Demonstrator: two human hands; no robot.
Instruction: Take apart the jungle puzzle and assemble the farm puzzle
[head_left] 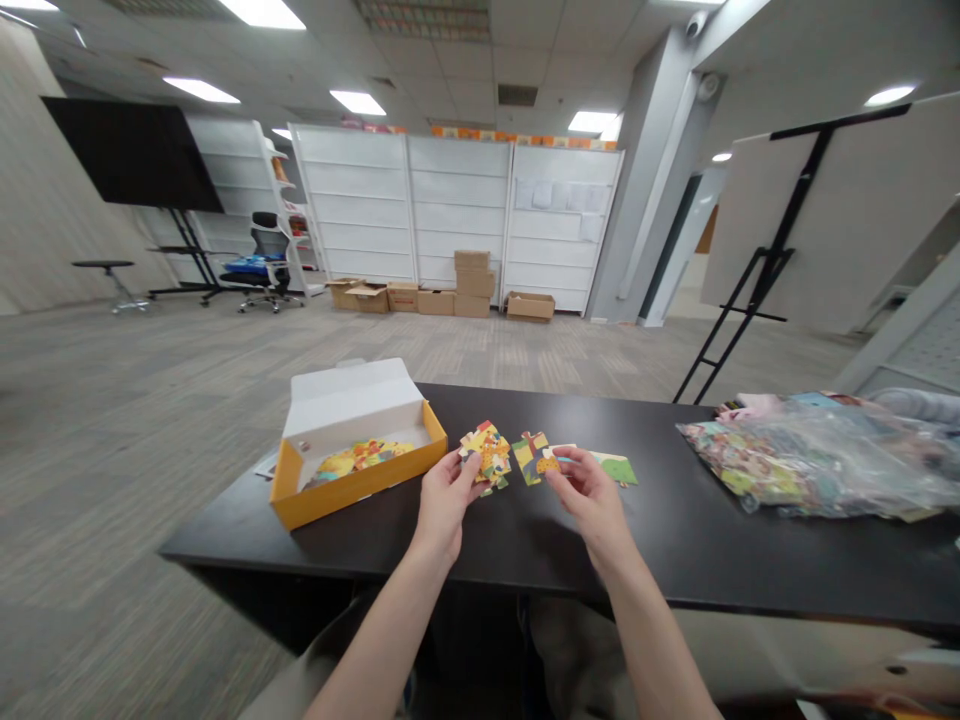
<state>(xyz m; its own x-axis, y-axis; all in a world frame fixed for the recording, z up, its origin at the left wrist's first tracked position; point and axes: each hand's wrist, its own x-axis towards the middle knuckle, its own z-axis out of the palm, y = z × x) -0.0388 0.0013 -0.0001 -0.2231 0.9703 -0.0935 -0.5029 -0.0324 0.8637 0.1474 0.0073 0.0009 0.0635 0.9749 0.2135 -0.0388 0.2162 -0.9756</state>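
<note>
My left hand (448,497) holds a small stack of colourful puzzle pieces (487,452) over the dark table, thumb on top. To its right, my right hand (589,490) pinches a puzzle piece (533,458) with a brown and green picture. The two hands are apart, with a narrow gap between what they hold. Behind my right hand, a green and white piece (618,469) lies on the table. An open yellow box (360,489) with a white lid stands left of my hands, with more puzzle pieces (364,457) inside.
Clear plastic bags (817,455) with colourful contents lie at the right of the black table (675,540). Past the table are an easel-like black stand (757,265), cardboard boxes (472,285), white shelving, an office chair (266,255) and a large screen on wheels.
</note>
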